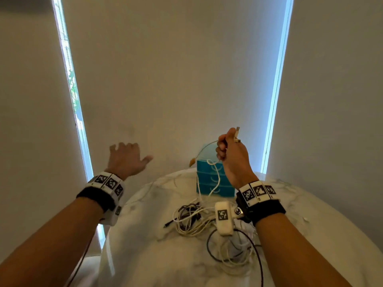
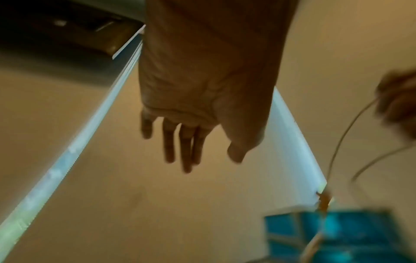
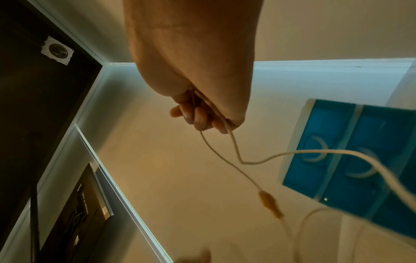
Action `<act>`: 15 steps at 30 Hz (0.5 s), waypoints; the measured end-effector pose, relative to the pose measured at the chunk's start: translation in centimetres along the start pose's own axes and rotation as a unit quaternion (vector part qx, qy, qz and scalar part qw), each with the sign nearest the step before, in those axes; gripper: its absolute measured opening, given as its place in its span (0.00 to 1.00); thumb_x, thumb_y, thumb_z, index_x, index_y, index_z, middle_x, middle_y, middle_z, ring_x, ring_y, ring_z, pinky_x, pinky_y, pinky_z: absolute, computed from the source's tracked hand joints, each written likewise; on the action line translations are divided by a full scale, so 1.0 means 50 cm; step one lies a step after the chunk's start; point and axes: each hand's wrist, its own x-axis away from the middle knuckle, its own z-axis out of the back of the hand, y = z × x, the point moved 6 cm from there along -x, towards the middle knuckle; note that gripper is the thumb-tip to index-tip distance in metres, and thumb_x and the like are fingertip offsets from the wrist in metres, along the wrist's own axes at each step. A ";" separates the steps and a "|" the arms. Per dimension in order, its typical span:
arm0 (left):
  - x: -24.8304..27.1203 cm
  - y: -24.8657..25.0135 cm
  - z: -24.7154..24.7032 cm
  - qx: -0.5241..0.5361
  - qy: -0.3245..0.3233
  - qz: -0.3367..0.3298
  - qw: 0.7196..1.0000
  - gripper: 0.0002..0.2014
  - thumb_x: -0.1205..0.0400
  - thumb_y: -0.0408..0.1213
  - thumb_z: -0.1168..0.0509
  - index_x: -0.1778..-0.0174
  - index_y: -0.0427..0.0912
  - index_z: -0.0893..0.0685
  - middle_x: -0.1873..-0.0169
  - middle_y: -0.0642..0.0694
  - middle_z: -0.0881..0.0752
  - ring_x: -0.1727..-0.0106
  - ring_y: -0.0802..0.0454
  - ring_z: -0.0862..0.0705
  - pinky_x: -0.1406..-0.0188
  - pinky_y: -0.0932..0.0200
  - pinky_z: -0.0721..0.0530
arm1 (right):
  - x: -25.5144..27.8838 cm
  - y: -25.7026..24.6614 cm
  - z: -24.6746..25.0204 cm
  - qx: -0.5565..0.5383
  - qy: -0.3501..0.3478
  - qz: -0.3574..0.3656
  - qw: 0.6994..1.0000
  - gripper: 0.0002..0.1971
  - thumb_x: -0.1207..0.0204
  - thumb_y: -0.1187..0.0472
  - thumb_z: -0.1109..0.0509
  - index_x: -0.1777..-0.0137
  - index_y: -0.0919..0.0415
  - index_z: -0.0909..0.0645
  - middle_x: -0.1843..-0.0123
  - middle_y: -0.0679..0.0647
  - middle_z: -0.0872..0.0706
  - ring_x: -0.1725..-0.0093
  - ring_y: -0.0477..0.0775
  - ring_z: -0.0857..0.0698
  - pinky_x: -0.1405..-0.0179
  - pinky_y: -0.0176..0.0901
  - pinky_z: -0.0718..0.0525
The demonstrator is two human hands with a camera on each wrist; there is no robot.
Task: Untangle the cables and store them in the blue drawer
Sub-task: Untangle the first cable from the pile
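Observation:
My right hand (image 1: 228, 150) is raised above the table and grips a white cable (image 1: 209, 179); its USB plugs (image 1: 236, 134) stick out above the fist. In the right wrist view the fingers (image 3: 198, 115) curl round two white strands (image 3: 234, 147), and one strand ends in a small amber plug (image 3: 270, 204) that dangles free. The cable runs down into a tangled pile of white and black cables (image 1: 196, 220) on the table. Behind it stands the blue drawer unit (image 1: 215, 179), its drawers closed. My left hand (image 1: 126, 158) hovers empty at the left, fingers (image 2: 180, 147) spread and relaxed.
The round white marble table (image 1: 145, 255) holds the pile and the drawer unit. A black cable (image 1: 257, 255) loops near the front right. Pale roller blinds (image 1: 176, 69) hang behind, with bright window strips on both sides. The table's left edge drops off near my left forearm.

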 end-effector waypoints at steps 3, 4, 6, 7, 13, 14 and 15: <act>0.054 0.156 0.029 0.311 0.019 -0.132 0.941 0.35 0.16 0.71 0.35 0.21 0.50 0.20 0.30 0.54 0.13 0.28 0.52 0.19 0.26 0.48 0.23 | 0.012 0.023 -0.032 -0.031 -0.026 -0.039 0.998 0.24 0.06 0.41 0.43 0.57 0.57 0.21 0.70 0.50 0.26 0.69 0.48 0.27 0.64 0.43 0.28; 0.072 0.206 0.034 0.365 -0.027 -0.169 0.915 0.38 0.17 0.70 0.32 0.16 0.51 0.25 0.26 0.55 0.16 0.26 0.56 0.22 0.26 0.52 0.24 | 0.016 0.031 -0.039 -0.036 -0.038 -0.051 0.997 0.24 0.06 0.40 0.43 0.56 0.58 0.21 0.69 0.50 0.25 0.68 0.48 0.26 0.63 0.43 0.26; 0.102 0.288 0.033 0.405 -0.113 -0.233 0.877 0.46 0.20 0.67 0.25 0.11 0.53 0.35 0.20 0.55 0.22 0.23 0.58 0.25 0.24 0.55 0.25 | 0.025 0.039 -0.047 -0.024 -0.059 -0.073 0.995 0.25 0.08 0.38 0.41 0.54 0.58 0.19 0.68 0.50 0.22 0.65 0.49 0.21 0.58 0.45 0.20; 0.112 0.319 0.025 0.414 -0.149 -0.259 0.860 0.46 0.21 0.67 0.23 0.11 0.54 0.36 0.19 0.55 0.22 0.23 0.57 0.23 0.21 0.53 0.24 | 0.028 0.039 -0.046 -0.001 -0.063 -0.078 0.995 0.25 0.09 0.37 0.41 0.53 0.58 0.17 0.67 0.50 0.20 0.63 0.50 0.18 0.53 0.48 0.17; 0.087 0.344 -0.031 0.508 -0.193 -0.252 0.801 0.18 0.11 0.55 0.30 0.45 0.42 0.09 0.57 0.48 0.07 0.56 0.53 0.08 0.36 0.30 0.09 | 0.025 -0.015 0.005 0.131 -0.021 -0.037 0.990 0.30 0.08 0.34 0.47 0.53 0.57 0.16 0.67 0.49 0.19 0.62 0.50 0.19 0.53 0.49 0.20; 0.081 0.331 -0.039 0.507 -0.195 -0.239 0.805 0.19 0.11 0.57 0.30 0.48 0.42 0.09 0.62 0.47 0.10 0.61 0.53 0.10 0.41 0.30 0.08 | 0.020 -0.026 0.026 0.141 0.015 -0.024 0.990 0.31 0.08 0.33 0.48 0.56 0.56 0.18 0.68 0.48 0.19 0.62 0.50 0.20 0.55 0.48 0.20; 0.077 0.316 -0.044 0.495 -0.194 -0.233 0.814 0.22 0.12 0.60 0.30 0.50 0.43 0.09 0.65 0.47 0.14 0.64 0.54 0.13 0.46 0.34 0.07 | 0.015 -0.039 0.051 0.130 0.058 -0.017 0.990 0.30 0.08 0.33 0.48 0.57 0.55 0.19 0.68 0.48 0.20 0.63 0.50 0.21 0.58 0.46 0.22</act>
